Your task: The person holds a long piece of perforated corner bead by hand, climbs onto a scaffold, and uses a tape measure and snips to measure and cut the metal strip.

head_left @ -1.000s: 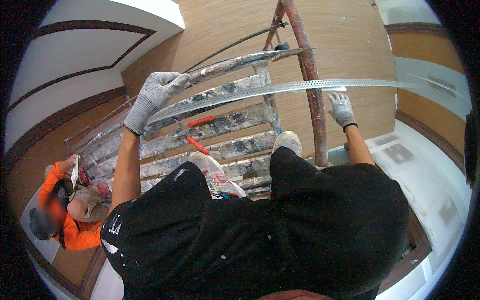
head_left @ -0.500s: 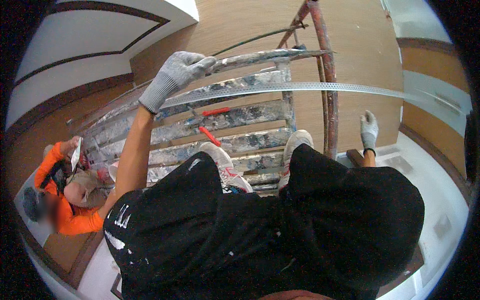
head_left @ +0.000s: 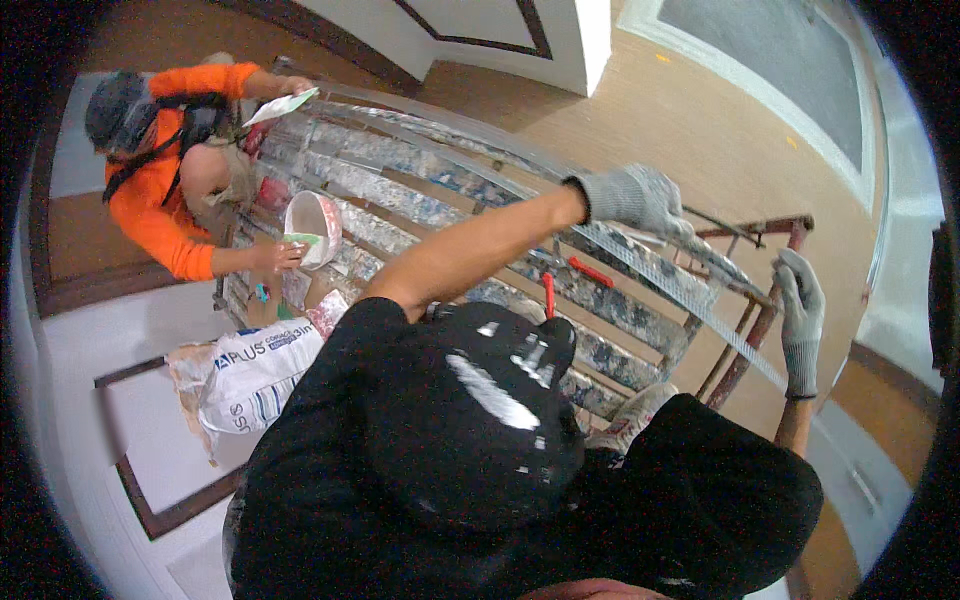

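My left hand (head_left: 635,200), in a grey knit glove, is closed round the paint-spattered outer rail (head_left: 725,265) of the scaffold platform. On the right, my gloved right hand (head_left: 801,300) has its fingers curled round the rusty red scaffold post (head_left: 763,325). A long perforated metal strip (head_left: 740,347) lies slantwise across the platform, passing under my left forearm and beyond the post. Between my knees and the strip, a red-handled hand tool (head_left: 590,272) rests on the slats; its working end is hard to make out.
At the left, a person in an orange top (head_left: 160,220) holds a coated spreader (head_left: 283,105) and reaches into a white bucket (head_left: 318,228). A white bag (head_left: 255,380) lies at the platform's near side. Gaps run between the platform slats (head_left: 635,310).
My view has turned, and the co-worker and bucket show more fully. My right hand has come up from beside my knee to the post. My left hand stays on the rail.
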Demonstrator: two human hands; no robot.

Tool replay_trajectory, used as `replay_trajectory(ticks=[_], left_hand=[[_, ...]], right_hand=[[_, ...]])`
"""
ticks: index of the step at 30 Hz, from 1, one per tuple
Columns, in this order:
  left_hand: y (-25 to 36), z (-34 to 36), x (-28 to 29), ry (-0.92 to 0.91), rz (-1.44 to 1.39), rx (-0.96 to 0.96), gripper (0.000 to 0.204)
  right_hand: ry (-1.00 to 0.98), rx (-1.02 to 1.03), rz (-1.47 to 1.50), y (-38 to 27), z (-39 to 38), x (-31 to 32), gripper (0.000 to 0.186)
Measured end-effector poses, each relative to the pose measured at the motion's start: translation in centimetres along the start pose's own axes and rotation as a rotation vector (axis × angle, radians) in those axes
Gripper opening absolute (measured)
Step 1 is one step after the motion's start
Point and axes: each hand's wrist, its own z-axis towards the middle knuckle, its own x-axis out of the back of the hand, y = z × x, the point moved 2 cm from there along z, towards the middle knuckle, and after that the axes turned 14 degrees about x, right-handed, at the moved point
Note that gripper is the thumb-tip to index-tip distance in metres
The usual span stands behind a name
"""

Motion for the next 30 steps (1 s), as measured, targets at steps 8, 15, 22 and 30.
replay_trajectory(ticks=[8,15,22,30], left_hand=[[-0.2,-1.9,-1.7,0.412,-0.246,-0.309,0.059],[1.4,-0.5,-6.8,0.476,-0.018,-0.309,0.049],[1.9,1.3,-13.5,0.558,-0.277,-0.429,0.032],[3.1,1.8,-16.8,0.841,-0.297,-0.500,0.016]], right_hand=[[-0.626,0.173,-0.165,-12.8,15.7,-16.5,0.034],[-0.941,0.219,-0.151,-12.9,16.6,-29.1,0.043],[-1.100,-0.223,0.260,-14.2,13.5,-31.3,0.029],[-1.193,0.045,0.044,-14.1,13.8,-31.0,0.033]])
